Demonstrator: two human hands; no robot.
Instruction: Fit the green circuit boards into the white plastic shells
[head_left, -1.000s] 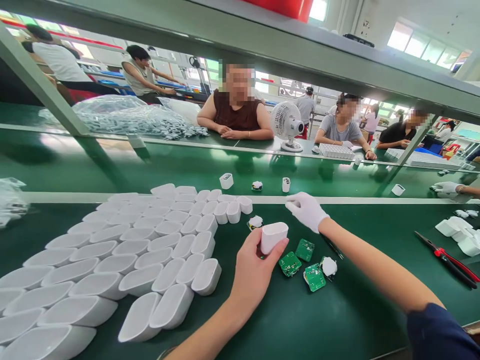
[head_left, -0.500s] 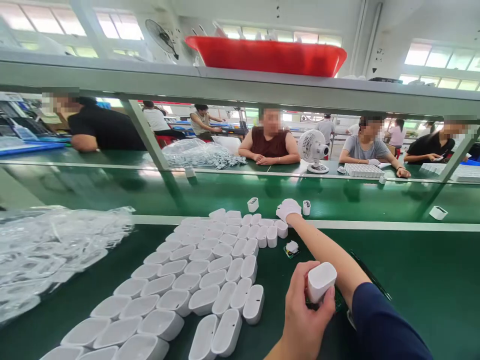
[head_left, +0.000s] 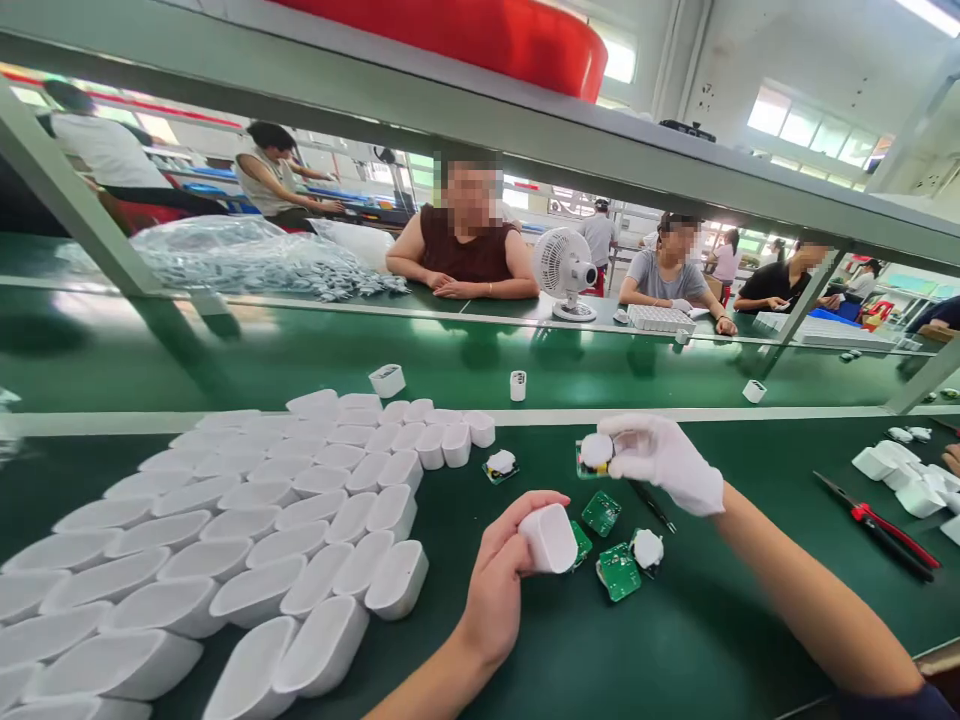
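Pinching a circuit board (head_left: pixel 596 454) topped with a white piece at its edge, the gloved right hand (head_left: pixel 664 465) seems at risk of losing it: fabric fingertips can slide on a smooth edge, and the board could then drop onto the loose green circuit boards (head_left: pixel 619 572) lying nearer the person. The tweezers (head_left: pixel 660 510) beneath that hand might also be nudged by a low wrist. The bare left hand (head_left: pixel 495 585) is closed around a white plastic housing (head_left: pixel 551 540), whose smooth outside could twist if squeezed off-centre; should that forearm swing outward, it could knock the rows of open-topped housings (head_left: pixel 394 580) on its left. As for pose, the left forearm rises from the bottom edge, fingers curled over the far side of the housing and thumb on the near side, the piece tilted with its blank end outward; its opening does not show. The right forearm comes in from the lower right, glove back uppermost, fingers pointing left, the board held beyond the housing and apart from it.
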